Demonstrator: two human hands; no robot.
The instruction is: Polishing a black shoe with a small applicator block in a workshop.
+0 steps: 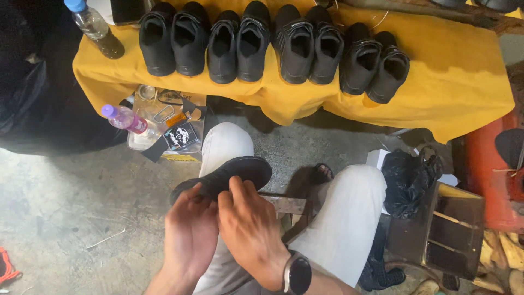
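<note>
Your left hand and right hand both grip the black shoe on your knee.

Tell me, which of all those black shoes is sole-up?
The black shoe held in the left hand and right hand over the knee. The eight shoes on the yellow cloth stand upright.

A seated person wears pale off-white trousers. A round black watch with a silver case sits on the right wrist. Both forearms are bare, without sleeves.
</note>
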